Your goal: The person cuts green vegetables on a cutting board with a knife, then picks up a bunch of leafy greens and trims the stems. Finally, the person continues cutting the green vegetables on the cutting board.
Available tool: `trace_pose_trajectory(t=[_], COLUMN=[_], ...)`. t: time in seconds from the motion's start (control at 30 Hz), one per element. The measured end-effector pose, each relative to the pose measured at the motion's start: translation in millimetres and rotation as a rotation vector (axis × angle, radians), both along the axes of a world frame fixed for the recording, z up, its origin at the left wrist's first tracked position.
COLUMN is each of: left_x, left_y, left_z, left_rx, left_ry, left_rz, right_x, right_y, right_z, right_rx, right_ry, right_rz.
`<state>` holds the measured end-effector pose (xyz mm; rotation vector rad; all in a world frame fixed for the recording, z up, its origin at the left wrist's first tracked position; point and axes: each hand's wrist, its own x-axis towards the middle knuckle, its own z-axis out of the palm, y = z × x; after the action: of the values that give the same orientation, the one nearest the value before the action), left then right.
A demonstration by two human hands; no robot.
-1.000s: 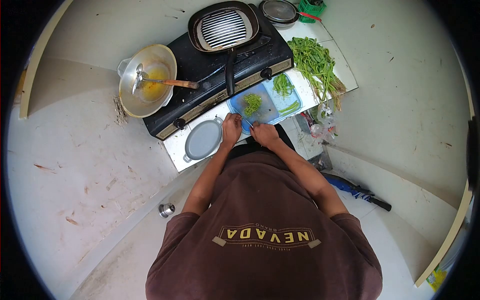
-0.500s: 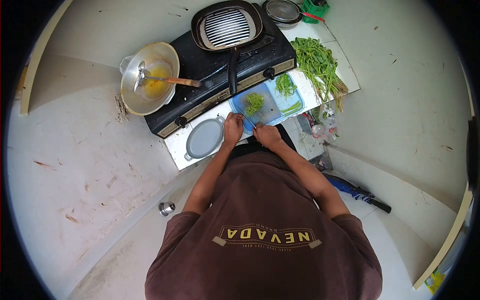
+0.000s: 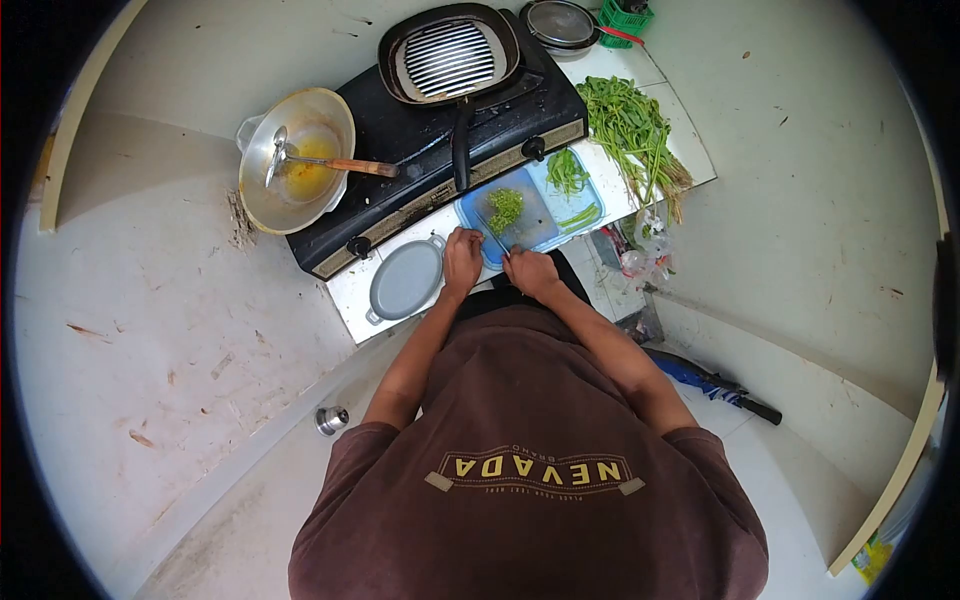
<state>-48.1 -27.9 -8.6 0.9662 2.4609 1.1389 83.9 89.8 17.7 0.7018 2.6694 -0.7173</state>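
Observation:
My right hand [image 3: 530,272] is closed round the handle of a knife [image 3: 494,234], its thin blade slanting up and left over the blue cutting board [image 3: 545,238]. Beside the blade, at the board's left edge, my left hand [image 3: 462,262] has its fingers pressed together; what they hold is too small to make out. A pile of finely chopped greens [image 3: 505,208] lies just beyond the knife. Longer cut green pieces [image 3: 567,173] rest on the lighter right part of the board, with a few green stalks [image 3: 580,217] below them.
A grey oval dish [image 3: 407,280] stands left of my left hand. Behind is a black gas stove [image 3: 400,150] with a grill pan [image 3: 450,55] and a wok [image 3: 335,190] holding a ladle [image 3: 350,166]. A bunch of leafy greens [image 3: 630,120] lies at the right, near plastic bags [image 3: 648,255].
The view has shifted very slightly. Both hands stay at the board, with the knife blade lying a little differently beside the chopped greens.

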Motion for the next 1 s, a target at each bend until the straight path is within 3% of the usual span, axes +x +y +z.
trace_pose_trajectory(t=[0.17,0.5,1.0], left_x=[0,0,-2], left_y=[-1,-2,-2], left_z=[2,4,-2], left_rx=[0.005,-0.007,0.002], left_ry=[0.026,-0.107,0.037], left_rz=[0.001,0.055,-0.015], right_x=[1,2,-16], right_y=[-3,1,0], right_z=[-14,-14,-14], right_rx=[0.019,-0.021,0.030], right_ry=[0.140,0.129,0.130], right_rz=[0.066,0.071,0.085])
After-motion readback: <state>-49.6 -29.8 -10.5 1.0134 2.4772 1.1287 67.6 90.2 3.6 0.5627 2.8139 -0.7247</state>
